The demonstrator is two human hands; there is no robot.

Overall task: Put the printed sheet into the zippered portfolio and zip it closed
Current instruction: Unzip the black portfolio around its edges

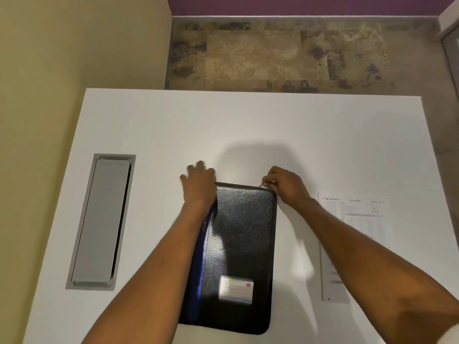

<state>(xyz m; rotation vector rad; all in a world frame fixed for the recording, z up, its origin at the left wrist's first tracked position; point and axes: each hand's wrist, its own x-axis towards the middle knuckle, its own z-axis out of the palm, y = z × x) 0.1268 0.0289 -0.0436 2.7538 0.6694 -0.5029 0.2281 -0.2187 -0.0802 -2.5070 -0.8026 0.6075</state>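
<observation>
The black portfolio (244,234) lies flat on the tabletop (248,125). My left hand (198,188) rests, fingers spread, on its far left corner. My right hand (285,186) pinches its zipper (262,186). The printed sheet (357,219) lies beside it.

Warm overhead light is washing the white bench (248,120), throwing a soft shadow at center frame. The left hand (198,184) is smearing with motion blur. Wide-angle distortion is bending straight edges near the frame's corners.

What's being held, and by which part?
The right hand pinches the portfolio's zipper pull at its far right corner; the left hand only touches the far left corner.
</observation>
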